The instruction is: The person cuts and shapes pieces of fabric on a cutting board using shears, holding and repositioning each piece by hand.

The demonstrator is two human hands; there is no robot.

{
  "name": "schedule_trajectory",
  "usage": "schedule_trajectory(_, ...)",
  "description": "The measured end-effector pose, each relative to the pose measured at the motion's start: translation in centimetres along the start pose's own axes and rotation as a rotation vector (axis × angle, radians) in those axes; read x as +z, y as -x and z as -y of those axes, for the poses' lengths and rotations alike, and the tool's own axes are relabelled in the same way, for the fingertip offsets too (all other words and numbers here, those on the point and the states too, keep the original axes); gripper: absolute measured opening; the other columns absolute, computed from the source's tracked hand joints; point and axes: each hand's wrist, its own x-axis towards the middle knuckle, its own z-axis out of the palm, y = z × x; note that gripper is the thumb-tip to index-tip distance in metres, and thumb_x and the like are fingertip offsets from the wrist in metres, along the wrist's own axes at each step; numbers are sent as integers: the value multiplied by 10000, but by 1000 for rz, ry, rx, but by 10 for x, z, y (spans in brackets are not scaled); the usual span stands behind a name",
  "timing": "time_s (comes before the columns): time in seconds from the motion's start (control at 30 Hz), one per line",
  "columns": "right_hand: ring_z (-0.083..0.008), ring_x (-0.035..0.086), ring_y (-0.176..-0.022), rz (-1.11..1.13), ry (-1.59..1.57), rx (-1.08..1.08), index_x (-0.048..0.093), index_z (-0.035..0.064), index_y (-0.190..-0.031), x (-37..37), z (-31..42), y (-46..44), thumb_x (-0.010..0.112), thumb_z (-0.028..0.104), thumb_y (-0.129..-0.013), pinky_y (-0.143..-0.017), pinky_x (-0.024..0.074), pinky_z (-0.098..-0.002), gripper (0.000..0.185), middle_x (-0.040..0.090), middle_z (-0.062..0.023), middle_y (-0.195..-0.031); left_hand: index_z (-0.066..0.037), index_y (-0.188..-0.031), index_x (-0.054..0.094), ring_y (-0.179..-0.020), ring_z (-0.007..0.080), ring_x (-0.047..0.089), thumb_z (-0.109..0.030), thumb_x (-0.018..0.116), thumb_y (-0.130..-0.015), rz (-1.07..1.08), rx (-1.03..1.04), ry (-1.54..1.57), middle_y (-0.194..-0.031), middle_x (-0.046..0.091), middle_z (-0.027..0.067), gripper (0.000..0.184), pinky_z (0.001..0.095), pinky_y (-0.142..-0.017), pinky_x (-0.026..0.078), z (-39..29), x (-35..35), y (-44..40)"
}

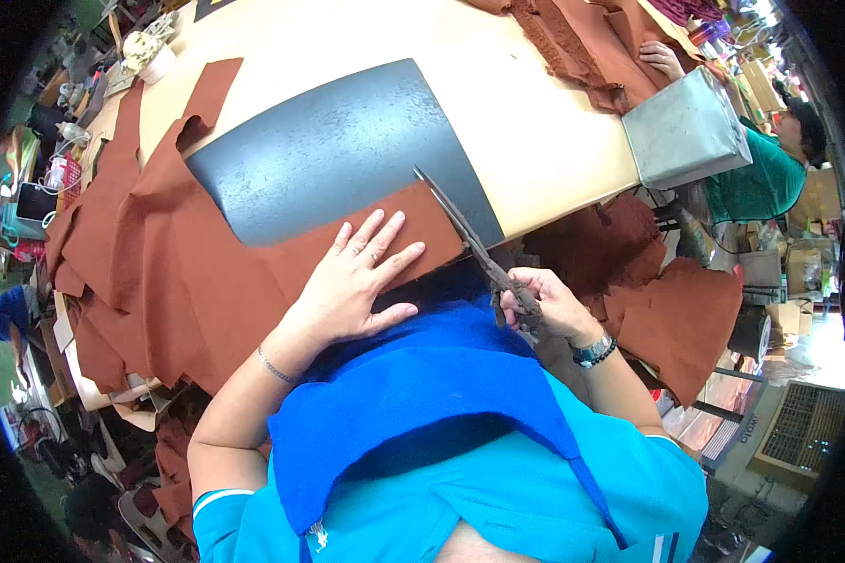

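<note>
My left hand (366, 272) lies flat with its fingers spread on a piece of reddish-brown leather (244, 291). The leather runs from the left side of the table across the lower part of a dark cutting mat (338, 131). My right hand (546, 305) is wrapped round the handles of a pair of scissors (474, 239), whose grips look bound in dark wrapping. The blades point up and to the left, lying along the right end of the leather over the mat. Whether the blades are parted is hard to make out.
A grey metal box (687, 129) stands at the table's right edge. Beyond it sits a person in a green top (760, 178), a hand resting on more brown leather (620, 47). Further leather pieces (681, 319) hang at the right below the table (535, 141).
</note>
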Motion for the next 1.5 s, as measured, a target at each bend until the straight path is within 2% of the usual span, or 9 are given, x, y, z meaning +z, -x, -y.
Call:
schedule_trajectory(0.33, -83, 575, -616, 30, -6, 38, 580, 57, -826, -14, 11, -2, 642, 188, -908, -579, 478, -227, 166, 612, -22, -701, -186, -1435, 403, -1433, 380, 170, -539, 521, -880, -42, -134, 53, -1548, 219, 169, 669, 597, -1128, 123, 2, -13, 13)
schedule_trajectory(0.43, -89, 576, -607, 32, -25, 42, 582, 62, -826, -20, 12, -7, 644, 194, -905, -571, 477, -226, 167, 611, -26, -692, -195, -1443, 394, -1443, 371, 141, -492, 514, -894, -127, -337, -49, -1562, 199, 143, 635, 608, -1126, 77, 4, -20, 34)
schedule_trajectory(0.57, -100, 570, -565, -78, -61, -100, 582, 65, -821, -37, 0, -13, 679, 304, -881, -531, 468, -232, 265, 603, -37, -660, -224, -1503, 254, -1459, 355, 54, -487, 487, -926, -374, -1015, -120, -1583, 98, 150, 676, 669, -1088, 59, 20, -11, 66)
schedule_trajectory(0.63, -111, 558, -519, -143, -199, -199, 572, 55, -825, -45, -5, -14, 684, 559, -806, -478, 456, -242, 517, 589, -44, -632, -231, -1518, 192, -1458, 364, 35, -519, 475, -929, -298, -1195, -140, -1582, 63, 170, 714, 702, -1062, 75, 38, -5, 82)
schedule_trajectory(0.77, -110, 551, -517, -239, -300, -190, 561, 55, -821, -64, -13, -16, 652, 563, -832, -479, 461, -223, 516, 569, -29, -634, -223, -1515, 205, -1453, 383, 49, -597, 515, -876, -220, -1109, -257, -1576, 74, 188, 803, 730, -1035, 116, 51, -12, 58)
schedule_trajectory(1.1, -103, 545, -540, -243, -174, -283, 561, 55, -804, -46, 2, -11, 681, 471, -850, -492, 435, -227, 436, 570, -33, -636, -235, -1472, 327, -1434, 348, 184, -667, 559, -802, -113, -108, -227, -1546, 226, 154, 830, 666, -1094, 109, 122, -34, -99)
schedule_trajectory(1.3, -92, 555, -540, -132, -72, -161, 578, 45, -790, -56, 6, -1, 680, 232, -842, -489, 455, -222, 219, 583, -34, -633, -265, -1500, 252, -1445, 323, 167, -707, 563, -764, -133, -511, -476, -1561, 214, 111, 913, 618, -1125, 99, 213, -79, -52)
schedule_trajectory(1.47, -98, 558, -534, -27, 49, -66, 580, 49, -774, -59, 20, -6, 690, 247, -847, -493, 455, -227, 237, 591, -39, -623, -249, -1497, 264, -1449, 324, 150, -718, 573, -741, -555, -443, -435, -1573, 185, 96, 941, 622, -1118, 123, 200, -55, -4)
schedule_trajectory(1.5, -100, 561, -539, -2, 68, -51, 581, 49, -773, -61, 23, -5, 691, 248, -846, -496, 455, -228, 239, 592, -39, -625, -243, -1486, 292, -1447, 330, 154, -713, 583, -736, -509, -400, -384, -1570, 194, 96, 931, 621, -1116, 134, 184, -49, 1)
